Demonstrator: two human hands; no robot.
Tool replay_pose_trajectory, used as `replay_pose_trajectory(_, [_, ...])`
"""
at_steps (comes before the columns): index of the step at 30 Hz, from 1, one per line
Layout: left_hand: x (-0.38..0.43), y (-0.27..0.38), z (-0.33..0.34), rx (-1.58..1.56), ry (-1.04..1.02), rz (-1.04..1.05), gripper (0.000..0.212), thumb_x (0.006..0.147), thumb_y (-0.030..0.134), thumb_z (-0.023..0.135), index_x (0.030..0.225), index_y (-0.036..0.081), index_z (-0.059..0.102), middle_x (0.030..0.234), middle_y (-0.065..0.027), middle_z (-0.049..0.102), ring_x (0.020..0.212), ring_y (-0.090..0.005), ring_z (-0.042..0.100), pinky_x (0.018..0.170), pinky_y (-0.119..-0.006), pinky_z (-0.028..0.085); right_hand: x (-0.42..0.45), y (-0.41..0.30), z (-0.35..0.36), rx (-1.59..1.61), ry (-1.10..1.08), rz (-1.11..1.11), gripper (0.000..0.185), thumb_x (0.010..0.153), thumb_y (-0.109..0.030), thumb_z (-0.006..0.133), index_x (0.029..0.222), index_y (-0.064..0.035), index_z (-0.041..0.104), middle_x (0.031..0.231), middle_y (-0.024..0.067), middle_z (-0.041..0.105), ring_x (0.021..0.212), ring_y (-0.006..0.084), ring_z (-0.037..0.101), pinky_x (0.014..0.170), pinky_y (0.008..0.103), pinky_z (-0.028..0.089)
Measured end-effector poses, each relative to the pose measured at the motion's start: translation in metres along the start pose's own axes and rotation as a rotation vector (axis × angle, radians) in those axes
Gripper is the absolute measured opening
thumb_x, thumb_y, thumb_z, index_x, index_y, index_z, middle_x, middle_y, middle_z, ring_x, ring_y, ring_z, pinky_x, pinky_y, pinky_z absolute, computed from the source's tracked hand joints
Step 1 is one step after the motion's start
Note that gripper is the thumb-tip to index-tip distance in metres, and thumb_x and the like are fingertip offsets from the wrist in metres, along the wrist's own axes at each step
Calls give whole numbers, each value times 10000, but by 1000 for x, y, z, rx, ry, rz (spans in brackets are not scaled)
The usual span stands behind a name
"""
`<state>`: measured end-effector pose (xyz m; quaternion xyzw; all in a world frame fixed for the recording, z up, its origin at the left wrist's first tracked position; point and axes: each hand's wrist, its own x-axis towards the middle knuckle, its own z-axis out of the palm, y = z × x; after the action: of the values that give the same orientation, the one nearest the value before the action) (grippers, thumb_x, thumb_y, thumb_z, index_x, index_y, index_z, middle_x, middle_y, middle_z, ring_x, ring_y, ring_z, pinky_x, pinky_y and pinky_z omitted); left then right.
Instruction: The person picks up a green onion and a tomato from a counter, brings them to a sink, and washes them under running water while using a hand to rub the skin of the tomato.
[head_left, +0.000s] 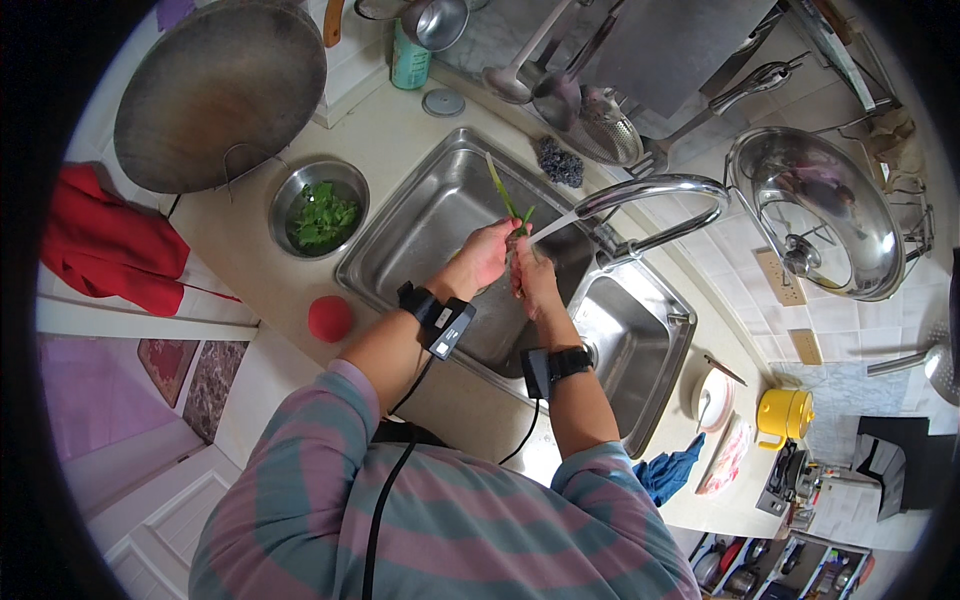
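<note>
My left hand (486, 256) and my right hand (534, 276) meet over the larger basin of a stainless steel sink (427, 214). Between them they grip a green vegetable stalk (501, 184), whose pale end points up and away from me. A stream of water (553, 225) runs from the curved chrome faucet (660, 186) onto my fingers and the stalk. My fingers hide the stalk's lower part. Left of the sink, a steel bowl (277, 214) holds chopped green leaves (324, 217).
A red round object (330, 319) lies near the counter's front edge. A dark scouring pad (560, 161) sits behind the sink, below hanging ladles (559, 97). A large wok (221, 97) leans at left. On the right are a blue cloth (670, 471), a white bowl (712, 397) and a yellow pot (784, 412).
</note>
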<state>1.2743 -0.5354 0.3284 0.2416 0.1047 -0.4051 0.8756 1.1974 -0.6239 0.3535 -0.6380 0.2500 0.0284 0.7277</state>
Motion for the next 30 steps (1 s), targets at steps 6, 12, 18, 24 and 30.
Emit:
replay_pose_trajectory(6, [-7, 21, 10, 22, -59, -59, 112, 867, 218, 510, 875, 107, 515, 965, -37, 557, 986, -232, 543, 687, -351, 434, -1, -9, -24, 324, -298, 152, 271, 850, -348, 534, 811, -87, 472, 581, -20, 434, 412, 47, 301, 313, 203, 172])
replay_pose_trajectory(12, [-7, 15, 9, -59, -20, 6, 90, 877, 203, 493, 862, 121, 527, 930, -45, 568, 996, -216, 548, 775, -359, 409, -7, -18, -38, -92, -104, 263, 402, 810, -439, 562, 938, -59, 527, 721, 41, 558, 539, 110, 522, 445, 232, 406])
replay_pose_trajectory(18, [-16, -29, 19, 57, 66, 225, 171, 915, 207, 405, 909, 99, 537, 1008, -37, 584, 945, -153, 490, 850, -296, 380, 22, 1, -4, -273, 26, -164, 383, 847, -314, 516, 1097, -25, 490, 930, 135, 591, 845, 228, 574, 687, 344, 455])
replay_pose_trajectory(24, [-5, -28, 10, -150, 23, 208, 161, 913, 221, 412, 863, 104, 512, 913, -2, 570, 874, -128, 495, 853, -293, 379, 12, -1, 11, -966, 305, -408, 367, 838, -347, 475, 848, 10, 558, 754, 246, 585, 710, 390, 576, 606, 454, 445])
replay_pose_trajectory(30, [-8, -17, 14, 181, 113, 240, 151, 919, 200, 390, 837, 136, 499, 818, 22, 492, 749, -126, 464, 734, -271, 388, -29, -20, -12, -668, -72, 54, 206, 820, -189, 523, 836, 17, 530, 640, 125, 583, 595, 223, 589, 536, 333, 448])
